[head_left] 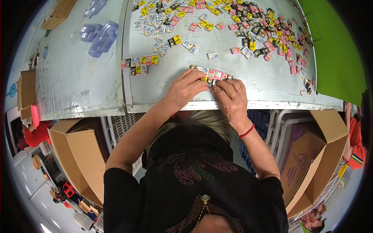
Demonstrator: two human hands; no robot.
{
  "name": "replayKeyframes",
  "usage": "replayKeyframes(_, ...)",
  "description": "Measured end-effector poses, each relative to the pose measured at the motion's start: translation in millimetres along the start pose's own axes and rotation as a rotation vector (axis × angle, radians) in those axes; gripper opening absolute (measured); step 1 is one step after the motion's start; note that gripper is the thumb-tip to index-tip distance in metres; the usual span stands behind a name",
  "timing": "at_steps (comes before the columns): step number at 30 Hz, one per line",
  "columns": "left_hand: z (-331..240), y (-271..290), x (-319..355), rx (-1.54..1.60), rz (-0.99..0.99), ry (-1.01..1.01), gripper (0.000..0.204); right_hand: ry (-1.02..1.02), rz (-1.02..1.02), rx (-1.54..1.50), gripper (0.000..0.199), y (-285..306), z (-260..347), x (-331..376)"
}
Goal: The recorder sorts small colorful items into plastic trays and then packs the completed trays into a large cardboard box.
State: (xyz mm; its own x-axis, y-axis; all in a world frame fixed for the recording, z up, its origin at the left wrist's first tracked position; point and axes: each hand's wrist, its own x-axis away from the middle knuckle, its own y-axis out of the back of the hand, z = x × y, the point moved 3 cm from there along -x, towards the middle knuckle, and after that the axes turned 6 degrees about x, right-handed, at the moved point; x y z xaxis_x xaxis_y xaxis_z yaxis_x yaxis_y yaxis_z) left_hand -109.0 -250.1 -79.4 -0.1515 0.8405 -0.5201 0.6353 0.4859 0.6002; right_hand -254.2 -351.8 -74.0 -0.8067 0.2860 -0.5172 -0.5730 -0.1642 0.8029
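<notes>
My left hand (185, 90) and my right hand (230, 97) rest side by side on the grey metal table (97, 89), near its front edge. Their fingertips press on a short row of small coloured packets (211, 73), pink, yellow and white, laid edge to edge. A dark packet sits between my fingertips, pinched from both sides. A second lined-up group of packets (140, 64) lies to the left. A large loose heap of the same small packets (248, 27) spreads over the far right part of the table.
Clear plastic trays (99, 37) lie on the left table panel, and a cardboard box (58, 13) sits at the far left. Open cardboard boxes stand below the table on the left (79, 155) and right (311, 155). A green board (334, 50) borders the right. Other people sit at both sides.
</notes>
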Motion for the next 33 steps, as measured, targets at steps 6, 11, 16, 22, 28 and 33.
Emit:
replayKeyframes(6, -6, 0, 8, -0.178, 0.074, -0.096, 0.029, 0.000, -0.006, -0.005, 0.025, 1, 1, 2)
replayKeyframes(11, -13, 12, 8, -0.155, 0.129, -0.041, 0.046, -0.019, -0.029, -0.072, 0.031, 3, -2, 5)
replayKeyframes(16, -11, 4, -9, -0.219, 0.313, -0.025, 0.063, -0.054, 0.019, 0.009, 0.035, 7, -5, 4)
replayKeyframes(22, -7, -1, -6, -0.218, 0.362, -0.001, 0.066, -0.056, 0.077, 0.009, 0.033, 11, -11, 2)
replayKeyframes(28, -10, 25, 12, -0.019, -0.085, 0.367, 0.041, -0.685, 0.187, -0.186, 0.027, 33, -50, 17)
replayKeyframes(33, 3, 24, 29, 0.360, -0.116, 0.913, 0.032, -1.032, 0.280, -0.665, 0.034, 23, -57, 12)
